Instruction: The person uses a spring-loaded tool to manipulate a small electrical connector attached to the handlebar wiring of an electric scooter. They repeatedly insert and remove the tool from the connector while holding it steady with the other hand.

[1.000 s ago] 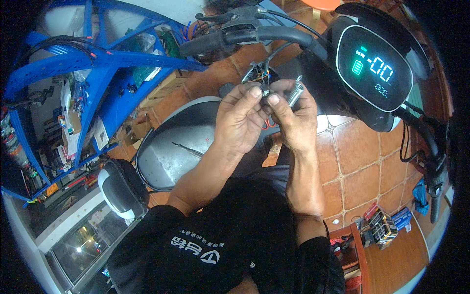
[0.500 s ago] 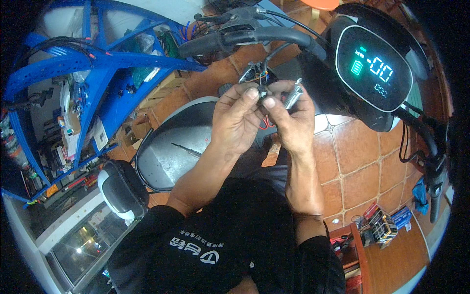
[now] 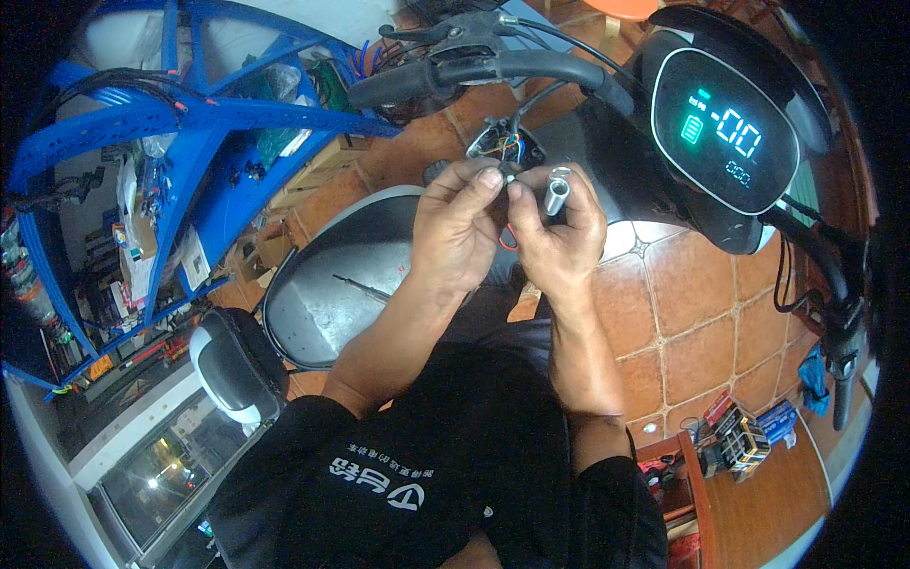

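Note:
My left hand (image 3: 457,213) pinches a small dark part with a pale tip (image 3: 509,178) between thumb and forefinger; its exact kind is too small to make out. Against the same part press the thumb and fingertip of my right hand (image 3: 561,242). A silvery coil spring (image 3: 557,196) is also tucked in the right fingers, its end turned up. Just beyond both hands, an opened switch housing with coloured wires (image 3: 502,144) hangs by the handlebar (image 3: 540,68). A red loop (image 3: 509,239) shows between my hands, partly hidden.
To the right glows the scooter's display (image 3: 725,133). A thin dark screwdriver-like tool (image 3: 360,287) lies on the black seat (image 3: 318,327), with a padded backrest (image 3: 237,365) behind. Blue shelving (image 3: 190,119) holds parts at left. Small boxes (image 3: 741,441) sit on a wooden surface at lower right.
My right hand has turned, so the spring now points its end toward the camera rather than showing its side. The wired housing is more exposed beyond my fingers. My left hand has barely moved.

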`<action>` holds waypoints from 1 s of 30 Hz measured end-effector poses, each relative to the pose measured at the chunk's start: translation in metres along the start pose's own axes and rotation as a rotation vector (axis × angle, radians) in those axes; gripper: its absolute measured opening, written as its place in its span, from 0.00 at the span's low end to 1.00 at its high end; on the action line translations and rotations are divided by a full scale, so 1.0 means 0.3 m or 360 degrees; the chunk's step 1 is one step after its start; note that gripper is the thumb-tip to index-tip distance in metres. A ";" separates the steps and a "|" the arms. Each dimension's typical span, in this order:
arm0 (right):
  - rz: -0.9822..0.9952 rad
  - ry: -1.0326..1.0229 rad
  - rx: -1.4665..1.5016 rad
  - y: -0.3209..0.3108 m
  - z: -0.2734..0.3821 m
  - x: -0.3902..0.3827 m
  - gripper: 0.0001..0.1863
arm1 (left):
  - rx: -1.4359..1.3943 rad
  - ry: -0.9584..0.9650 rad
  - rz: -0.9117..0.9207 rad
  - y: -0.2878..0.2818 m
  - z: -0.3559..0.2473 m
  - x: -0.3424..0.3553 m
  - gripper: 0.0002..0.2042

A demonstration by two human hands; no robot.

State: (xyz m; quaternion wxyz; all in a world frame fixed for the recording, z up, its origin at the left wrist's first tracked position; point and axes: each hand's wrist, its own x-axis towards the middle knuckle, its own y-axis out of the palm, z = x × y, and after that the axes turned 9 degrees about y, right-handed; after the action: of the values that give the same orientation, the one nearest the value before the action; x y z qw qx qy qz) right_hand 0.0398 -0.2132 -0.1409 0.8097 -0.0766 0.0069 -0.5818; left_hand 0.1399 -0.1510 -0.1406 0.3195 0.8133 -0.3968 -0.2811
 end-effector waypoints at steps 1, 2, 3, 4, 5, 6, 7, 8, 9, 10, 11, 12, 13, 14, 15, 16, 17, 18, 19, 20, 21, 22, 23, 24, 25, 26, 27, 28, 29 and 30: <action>-0.0022 0.0020 0.0059 0.002 0.001 -0.001 0.04 | -0.0007 -0.0006 -0.0016 0.004 0.000 -0.001 0.06; -0.0044 0.0040 0.0119 0.004 0.002 -0.004 0.05 | -0.0014 -0.0011 -0.0032 0.006 0.000 -0.003 0.06; -0.0066 0.0060 0.0178 0.006 0.001 -0.007 0.05 | -0.0020 -0.0013 -0.0013 0.006 0.001 -0.002 0.06; -0.0067 0.0122 0.0230 0.009 -0.007 -0.013 0.05 | -0.0024 -0.0013 0.0002 0.004 0.000 -0.001 0.07; -0.0068 0.0184 0.0281 0.012 -0.018 -0.021 0.05 | -0.0029 -0.0013 0.0017 0.003 -0.001 -0.001 0.08; -0.0069 0.0246 0.0332 0.012 -0.023 -0.027 0.05 | -0.0028 -0.0016 -0.0006 0.007 -0.004 -0.001 0.07; -0.0052 0.0274 0.0328 0.008 -0.019 -0.027 0.05 | -0.0028 -0.0020 -0.0025 0.018 -0.007 -0.002 0.06; -0.0048 0.0250 0.0308 0.005 -0.014 -0.024 0.05 | -0.0027 -0.0024 -0.0044 0.024 -0.008 -0.002 0.06; -0.0043 0.0225 0.0287 0.002 -0.008 -0.021 0.05 | -0.0029 -0.0019 -0.0049 0.023 -0.006 -0.002 0.06; -0.0039 0.0201 0.0267 0.001 -0.004 -0.020 0.05 | -0.0030 -0.0014 -0.0055 0.020 -0.003 -0.001 0.06; -0.0031 0.0166 0.0226 0.000 0.000 -0.018 0.04 | -0.0031 -0.0009 -0.0060 0.018 -0.001 -0.001 0.06; -0.0023 0.0132 0.0186 0.000 0.002 -0.016 0.04 | -0.0024 -0.0003 -0.0073 0.018 0.001 -0.002 0.06; -0.0015 0.0098 0.0145 0.000 0.003 -0.013 0.04 | -0.0017 0.0001 -0.0086 0.019 0.003 -0.002 0.06; -0.0027 0.0070 0.0097 0.001 0.003 -0.011 0.04 | -0.0010 0.0006 -0.0099 0.020 0.004 -0.002 0.06; -0.0039 0.0043 0.0048 0.002 0.003 -0.010 0.04 | -0.0010 0.0003 -0.0100 0.022 0.005 -0.002 0.06; -0.0051 0.0016 0.0000 0.003 0.002 -0.008 0.04 | -0.0009 0.0000 -0.0101 0.024 0.005 -0.002 0.06; -0.0068 -0.0016 0.0003 0.006 -0.003 -0.006 0.04 | -0.0009 -0.0004 -0.0102 0.025 0.005 -0.002 0.06; -0.0086 -0.0048 0.0006 0.009 -0.011 -0.004 0.04 | -0.0005 0.0008 -0.0099 0.024 0.007 -0.002 0.06; -0.0103 -0.0080 0.0010 0.011 -0.014 -0.003 0.04 | 0.0000 0.0021 -0.0098 0.023 0.011 -0.003 0.06; -0.0110 -0.0088 0.0010 0.013 -0.011 -0.004 0.05 | 0.0005 0.0033 -0.0096 0.022 0.012 -0.003 0.06; -0.0118 -0.0097 0.0009 0.015 -0.007 -0.005 0.05 | 0.0003 0.0028 -0.0099 0.022 0.011 -0.003 0.07; -0.0125 -0.0105 0.0009 0.017 -0.005 -0.006 0.05 | 0.0002 0.0023 -0.0102 0.023 0.010 -0.003 0.07; -0.0129 -0.0125 0.0011 0.018 -0.006 -0.005 0.05 | 0.0000 0.0017 -0.0105 0.024 0.009 -0.002 0.07; -0.0133 -0.0144 0.0013 0.019 -0.009 -0.003 0.05 | 0.0008 0.0014 -0.0112 0.025 0.008 -0.002 0.07; -0.0137 -0.0164 0.0014 0.019 -0.010 -0.002 0.05 | 0.0015 0.0010 -0.0119 0.027 0.007 -0.002 0.07; -0.0131 -0.0144 0.0013 0.020 -0.010 -0.003 0.05 | 0.0021 0.0006 -0.0125 0.027 0.006 -0.002 0.07; -0.0125 -0.0123 0.0013 0.019 -0.010 -0.004 0.05 | 0.0021 0.0005 -0.0125 0.027 0.006 -0.002 0.07; -0.0118 -0.0103 0.0013 0.019 -0.009 -0.005 0.05 | 0.0021 0.0004 -0.0126 0.027 0.006 -0.002 0.07; -0.0125 -0.0104 0.0014 0.020 -0.009 -0.006 0.05 | 0.0021 0.0003 -0.0127 0.027 0.006 -0.003 0.07; -0.0132 -0.0105 0.0016 0.020 -0.008 -0.006 0.05 | 0.0015 0.0002 -0.0127 0.027 0.006 -0.003 0.07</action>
State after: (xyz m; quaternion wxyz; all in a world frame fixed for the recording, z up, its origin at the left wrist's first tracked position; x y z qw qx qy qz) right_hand 0.0447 -0.2100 -0.1442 0.7850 -0.0919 -0.0258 -0.6120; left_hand 0.1342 -0.1547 -0.1356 0.3045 0.8301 -0.3652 -0.2913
